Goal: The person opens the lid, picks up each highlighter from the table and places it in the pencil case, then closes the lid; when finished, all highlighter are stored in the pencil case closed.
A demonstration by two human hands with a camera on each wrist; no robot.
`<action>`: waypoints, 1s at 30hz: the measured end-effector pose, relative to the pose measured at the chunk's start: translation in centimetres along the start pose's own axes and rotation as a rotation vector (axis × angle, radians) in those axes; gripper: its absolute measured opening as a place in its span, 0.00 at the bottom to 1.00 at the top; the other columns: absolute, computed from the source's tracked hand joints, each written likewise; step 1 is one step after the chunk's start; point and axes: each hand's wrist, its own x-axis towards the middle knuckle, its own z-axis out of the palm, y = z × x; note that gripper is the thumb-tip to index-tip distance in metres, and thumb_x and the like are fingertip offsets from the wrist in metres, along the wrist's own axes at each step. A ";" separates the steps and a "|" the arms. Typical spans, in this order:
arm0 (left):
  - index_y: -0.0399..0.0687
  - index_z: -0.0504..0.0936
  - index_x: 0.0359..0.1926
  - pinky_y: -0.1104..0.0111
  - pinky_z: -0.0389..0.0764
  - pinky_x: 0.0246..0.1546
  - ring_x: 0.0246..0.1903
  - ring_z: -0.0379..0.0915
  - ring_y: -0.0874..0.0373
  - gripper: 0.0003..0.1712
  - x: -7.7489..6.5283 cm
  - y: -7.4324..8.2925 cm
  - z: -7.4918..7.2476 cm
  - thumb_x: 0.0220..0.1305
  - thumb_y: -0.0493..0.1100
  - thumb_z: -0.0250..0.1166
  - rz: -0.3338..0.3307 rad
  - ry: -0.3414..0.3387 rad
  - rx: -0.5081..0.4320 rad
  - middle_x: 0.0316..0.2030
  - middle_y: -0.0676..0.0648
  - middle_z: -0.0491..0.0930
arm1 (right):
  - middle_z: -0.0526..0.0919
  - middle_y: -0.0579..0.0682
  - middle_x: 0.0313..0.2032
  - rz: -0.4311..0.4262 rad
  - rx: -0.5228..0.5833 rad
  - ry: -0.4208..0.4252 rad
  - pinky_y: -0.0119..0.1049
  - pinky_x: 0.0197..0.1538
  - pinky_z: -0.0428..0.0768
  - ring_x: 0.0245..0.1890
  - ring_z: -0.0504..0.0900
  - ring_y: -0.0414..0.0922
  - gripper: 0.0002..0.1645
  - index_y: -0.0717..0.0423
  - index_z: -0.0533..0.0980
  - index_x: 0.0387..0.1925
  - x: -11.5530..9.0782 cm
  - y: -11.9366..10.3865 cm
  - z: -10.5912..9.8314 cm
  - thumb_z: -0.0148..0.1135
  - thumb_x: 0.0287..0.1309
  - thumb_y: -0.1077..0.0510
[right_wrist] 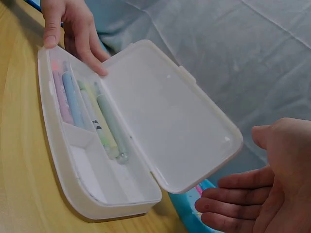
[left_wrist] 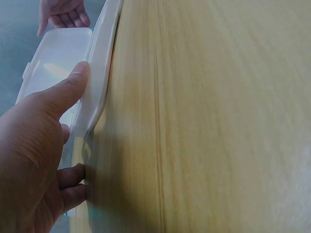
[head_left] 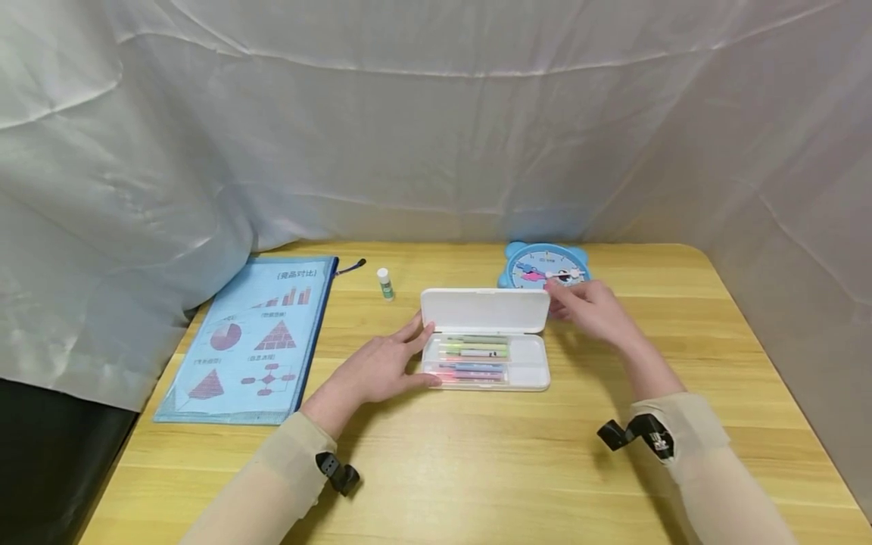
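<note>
A white pencil case (head_left: 528,376) stands on the table with its lid (head_left: 485,310) raised at the back. Several pastel pens (right_wrist: 108,124) lie in its left compartments, while the right part shows bare white plastic. My left hand (head_left: 381,367) holds the case's left end, thumb (left_wrist: 73,90) on the front corner and a finger at the lid's lower corner. Beside the lid's right edge is my right hand (head_left: 591,309), its fingers (right_wrist: 233,196) extended and holding nothing. In the right wrist view a small gap shows between that hand and the lid.
Behind the right hand lies a blue clock-face toy (head_left: 545,265), partly covered. A glue stick (head_left: 385,284) stands behind the left hand. To the left lies a blue zip document folder (head_left: 252,341). A grey cloth (head_left: 436,136) hangs along the table's back edge.
</note>
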 end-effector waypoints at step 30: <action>0.48 0.15 0.81 0.57 0.81 0.56 0.42 0.86 0.48 0.77 -0.2 -0.2 0.4 0.65 0.78 0.63 -0.028 0.065 -0.088 0.79 0.38 0.60 | 0.86 0.70 0.44 0.068 0.272 -0.097 0.48 0.50 0.87 0.42 0.88 0.58 0.46 0.83 0.78 0.53 0.3 0.8 1.6 0.45 0.83 0.36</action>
